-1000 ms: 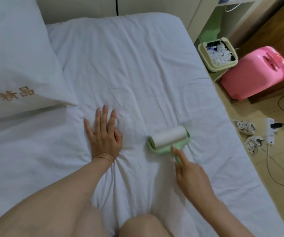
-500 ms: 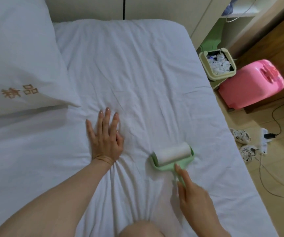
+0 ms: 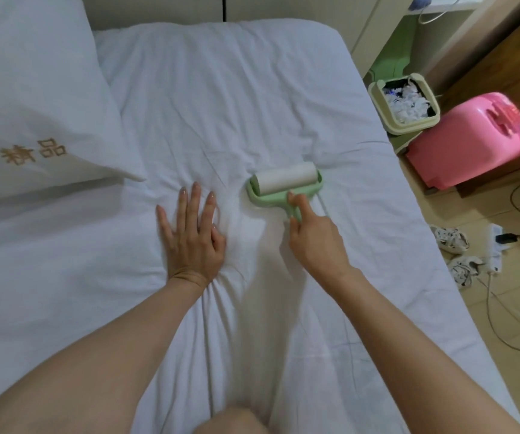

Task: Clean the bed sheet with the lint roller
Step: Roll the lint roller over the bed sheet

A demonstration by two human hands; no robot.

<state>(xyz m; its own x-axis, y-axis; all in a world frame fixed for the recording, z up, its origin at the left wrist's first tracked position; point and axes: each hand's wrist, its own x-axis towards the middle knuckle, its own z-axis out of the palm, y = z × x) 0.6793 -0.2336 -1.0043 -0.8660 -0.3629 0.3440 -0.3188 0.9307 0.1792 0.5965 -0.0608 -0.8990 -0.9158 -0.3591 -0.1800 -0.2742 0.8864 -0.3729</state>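
Note:
A white bed sheet (image 3: 221,98) covers the bed, wrinkled around the middle. A lint roller (image 3: 285,181) with a white roll and a pale green frame lies on the sheet right of centre. My right hand (image 3: 313,239) grips its green handle, with the index finger stretched along the handle toward the frame. My left hand (image 3: 193,234) presses flat on the sheet with straight, spread fingers, just left of the roller. Creases fan out from under its wrist.
A white pillow (image 3: 33,98) with gold characters lies at the left. Beyond the bed's right edge stand a small waste bin (image 3: 404,103) full of paper, a pink plastic case (image 3: 471,139), a pair of shoes (image 3: 455,252) and a power strip (image 3: 498,245) with cables.
My right hand has pushed the roller away from me up the sheet, after pulling it back a moment before. My left hand has stayed pressed on the same spot.

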